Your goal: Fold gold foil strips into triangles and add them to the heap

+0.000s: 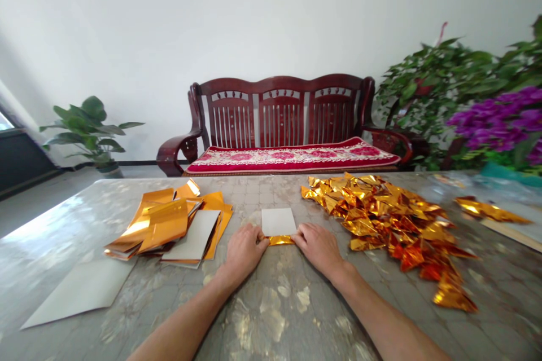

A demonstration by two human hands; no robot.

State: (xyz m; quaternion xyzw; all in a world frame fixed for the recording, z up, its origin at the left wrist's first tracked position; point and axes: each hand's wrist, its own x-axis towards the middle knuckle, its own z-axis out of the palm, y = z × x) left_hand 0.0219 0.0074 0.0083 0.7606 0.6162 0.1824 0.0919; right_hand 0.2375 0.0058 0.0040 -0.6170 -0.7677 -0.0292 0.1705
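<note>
A sheet of gold foil paper (pixel 278 223) lies white side up on the table's middle, its near edge folded over to show a gold strip. My left hand (pixel 243 250) pinches the left end of that fold. My right hand (pixel 318 245) presses the right end, fingers curled on it. A stack of flat gold sheets (pixel 169 224) sits to the left of my left hand. A heap of folded gold pieces (pixel 389 220) spreads to the right of my right hand.
A grey-white sheet (pixel 80 290) lies near the table's left front. Another gold piece (pixel 491 210) rests at the far right. A red wooden bench (pixel 282 127) stands behind the marbled table (pixel 275 304), with potted plants (pixel 91 130) and purple flowers (pixel 503 115) beside it.
</note>
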